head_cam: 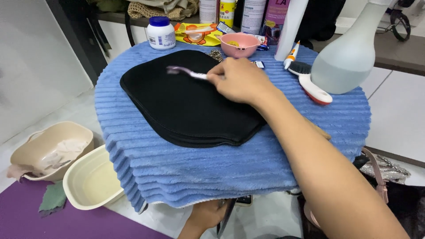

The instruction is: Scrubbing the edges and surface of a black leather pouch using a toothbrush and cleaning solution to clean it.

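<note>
A flat black zippered pouch lies on a blue ribbed towel that covers a small round table. My right hand is over the pouch's far right part and grips a small toothbrush, its blurred head resting on the black fabric. My left hand is low, below the towel's front edge, with its fingers closed around a dark table leg or bar.
At the back of the table stand a white jar with a blue lid, a pink bowl, a white-and-red brush and a spray bottle. Two basins sit on the floor at left, near a purple mat.
</note>
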